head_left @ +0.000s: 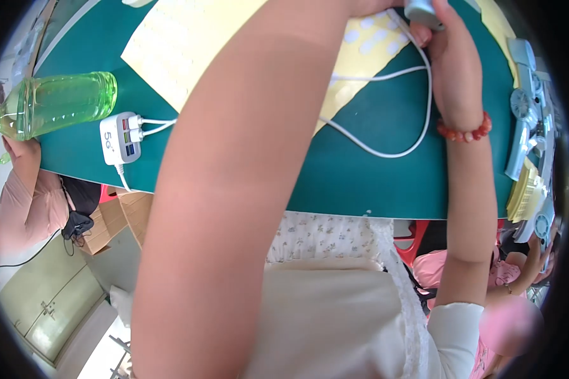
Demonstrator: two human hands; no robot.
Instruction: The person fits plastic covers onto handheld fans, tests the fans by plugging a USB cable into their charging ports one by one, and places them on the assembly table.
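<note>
My right hand [452, 69], with an orange-red bead bracelet [464, 129] at the wrist, is closed around a small pale blue-grey device [423, 12] at the top edge. Its exact kind is unclear because the frame cuts it off. A white cable [417, 142] loops across the table beside this hand. My left forearm crosses the middle of the view, close to the camera. Only a sliver of my left hand [376, 6] shows at the top, near the device, and its fingers are out of frame. Below both hands lies yellow paper [354, 72] with pale round spots.
On the green tabletop [360, 183] stand a white multi-port USB charger [112, 148] with plugged-in cables and a green-capped bottle [63, 101] lying sideways. Pale blue plastic parts [521, 104] and yellow pads [521, 196] line the right edge. Other people sit left and right; cardboard boxes [107, 221] stand below.
</note>
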